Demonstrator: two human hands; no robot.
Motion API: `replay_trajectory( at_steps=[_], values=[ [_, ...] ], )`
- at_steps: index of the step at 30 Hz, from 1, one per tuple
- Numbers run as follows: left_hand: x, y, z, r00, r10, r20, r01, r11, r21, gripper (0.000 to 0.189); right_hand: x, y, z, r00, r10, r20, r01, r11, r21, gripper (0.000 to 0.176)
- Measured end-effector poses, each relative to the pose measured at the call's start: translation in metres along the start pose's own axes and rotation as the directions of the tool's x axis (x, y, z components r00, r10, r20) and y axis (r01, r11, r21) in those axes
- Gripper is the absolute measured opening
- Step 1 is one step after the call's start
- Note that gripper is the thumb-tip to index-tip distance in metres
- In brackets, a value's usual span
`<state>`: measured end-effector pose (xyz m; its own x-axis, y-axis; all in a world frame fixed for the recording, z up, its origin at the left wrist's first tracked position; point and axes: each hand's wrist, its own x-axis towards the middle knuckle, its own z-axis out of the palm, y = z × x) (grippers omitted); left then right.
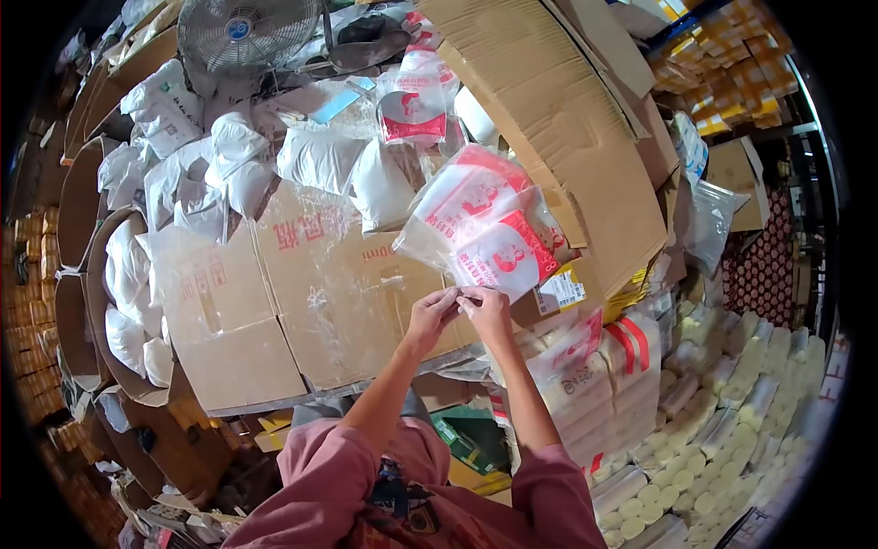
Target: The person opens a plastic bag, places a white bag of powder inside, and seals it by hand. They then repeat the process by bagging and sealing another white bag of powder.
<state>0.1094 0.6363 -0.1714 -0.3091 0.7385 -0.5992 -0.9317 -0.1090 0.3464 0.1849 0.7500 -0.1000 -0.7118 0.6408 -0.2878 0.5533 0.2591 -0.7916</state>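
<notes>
My left hand [433,317] and my right hand [486,308] meet over the near side of the cardboard-covered table, thumbs and fingertips pinched together. Both are closed at the near edge of a clear plastic bag [501,253] with red and white print. The exact grip is too small to make out. More printed bags [476,188] lie overlapped just beyond it. Under them spreads a flattened cardboard sheet [343,297], dusted with white.
Filled white bags [315,157] line the table's far left, below a fan [247,35]. Open cartons [114,302] hold more at left. A large cardboard flap [585,156] rises at right. Wrapped bundles [604,384] and rolls [677,476] stand at lower right.
</notes>
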Motion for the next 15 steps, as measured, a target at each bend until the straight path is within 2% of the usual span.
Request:
replay_trajectory(
  at_steps=[8,11,15],
  values=[
    [-0.006,0.001,0.008,0.996,0.063,-0.061,-0.061,0.997,0.038,0.022,0.002,0.005,0.002,1.000,-0.003,-0.001,0.003,0.999,-0.052,0.018],
    [0.001,-0.006,0.002,0.988,0.141,-0.069,-0.131,0.983,0.128,0.020,0.003,0.005,0.003,1.000,-0.029,0.001,0.029,0.994,-0.108,0.018],
    [0.004,0.001,0.010,0.976,0.176,-0.127,-0.113,0.913,0.393,0.020,0.001,-0.003,0.006,0.994,-0.109,-0.017,0.101,0.963,-0.252,0.016]
  ],
)
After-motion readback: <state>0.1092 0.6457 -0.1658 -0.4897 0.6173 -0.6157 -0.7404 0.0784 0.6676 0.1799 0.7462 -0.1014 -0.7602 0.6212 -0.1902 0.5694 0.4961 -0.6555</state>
